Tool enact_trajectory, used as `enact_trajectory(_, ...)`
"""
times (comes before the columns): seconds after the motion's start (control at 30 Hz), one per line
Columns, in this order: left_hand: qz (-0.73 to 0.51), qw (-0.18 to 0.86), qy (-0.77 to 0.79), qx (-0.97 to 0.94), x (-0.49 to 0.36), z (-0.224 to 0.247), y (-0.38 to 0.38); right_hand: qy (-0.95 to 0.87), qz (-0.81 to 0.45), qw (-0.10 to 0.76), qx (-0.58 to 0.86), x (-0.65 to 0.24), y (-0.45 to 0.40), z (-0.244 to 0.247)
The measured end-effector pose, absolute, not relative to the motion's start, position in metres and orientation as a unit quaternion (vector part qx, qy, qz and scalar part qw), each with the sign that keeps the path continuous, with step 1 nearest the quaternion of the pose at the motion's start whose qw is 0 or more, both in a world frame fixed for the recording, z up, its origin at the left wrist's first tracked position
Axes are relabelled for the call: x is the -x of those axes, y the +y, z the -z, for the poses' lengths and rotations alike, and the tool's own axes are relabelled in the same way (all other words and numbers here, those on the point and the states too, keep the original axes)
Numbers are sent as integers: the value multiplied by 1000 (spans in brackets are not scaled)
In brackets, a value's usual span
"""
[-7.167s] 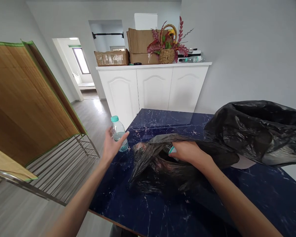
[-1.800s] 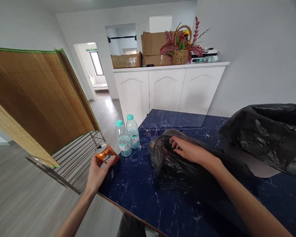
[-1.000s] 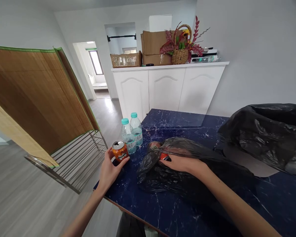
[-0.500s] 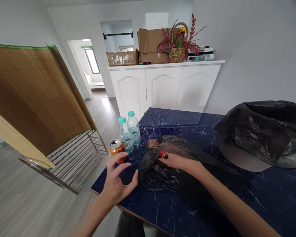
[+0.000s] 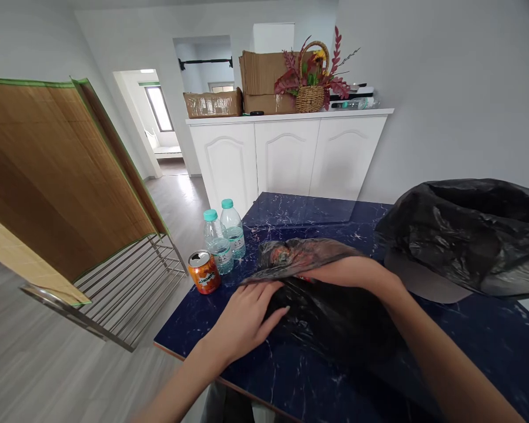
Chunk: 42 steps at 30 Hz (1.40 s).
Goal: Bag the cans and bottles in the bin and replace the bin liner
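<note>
Here's the left hand (image 5: 247, 317) at the near-left lip of the thin black plastic bag (image 5: 330, 314), fingertips tucked against the film and thumb spread away from them; whether it's pinching the plastic, I can't tell. And the right hand (image 5: 346, 271) is inside that same bag, reaching in from the right, its fingers hidden by the dark film, so their grip can't be made out. A bit of something red (image 5: 306, 278) shows just beside it, and a mottled reddish shape shows dimly through the plastic ahead of both hands. The bag lies crumpled on the blue marbled table (image 5: 291, 382), under and around the right hand. Off to the left of the left hand, an orange can (image 5: 204, 273) stands upright near the table's edge, its top facing up. Just beyond it stand two clear bottles with teal caps, the nearer one (image 5: 218, 244) close by the can, the farther one (image 5: 233, 229) right behind. Over to the right, past the right forearm, a second black bag (image 5: 458, 241) sits bulky and open, with a flat grey piece (image 5: 423, 279) poking out beneath. Farther ahead of the hands, a flower basket (image 5: 310, 98) stands on the white cabinet (image 5: 286, 155), with cardboard boxes (image 5: 264, 73) to its left.
</note>
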<state>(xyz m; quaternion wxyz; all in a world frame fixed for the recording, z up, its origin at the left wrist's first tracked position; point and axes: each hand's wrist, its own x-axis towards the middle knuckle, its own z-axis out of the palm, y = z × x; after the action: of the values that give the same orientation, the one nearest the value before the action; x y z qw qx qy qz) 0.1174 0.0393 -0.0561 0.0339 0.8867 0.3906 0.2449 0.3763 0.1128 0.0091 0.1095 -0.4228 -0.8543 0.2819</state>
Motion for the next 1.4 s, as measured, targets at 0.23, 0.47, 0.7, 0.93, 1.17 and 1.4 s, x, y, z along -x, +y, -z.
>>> enact_trajectory(0.23, -387, 199, 485, -759, -121, 48, 53, -840, -330, 80, 423, -408, 103, -49)
enact_trajectory(0.47, -505, 394, 433, -634, -138, 40, 31, -826, -481, 107, 273, -386, 106, -39)
enact_trajectory(0.7, -548, 298, 531, -574, -89, 30, -4, -818, -482, 77, 303, -383, 107, -32)
enact_trajectory(0.93, -388, 35, 696, -603, -10, 39, -13, -819, -458, 39, 343, -381, 106, -34)
enact_trajectory(1.17, -358, -2, 729, -583, 10, 59, 1, -826, -443, 32, 347, -381, 104, -32)
enact_trajectory(1.4, -355, -2, 733, -580, 15, 68, 14, -836, -425, 18, 346, -380, 100, -34)
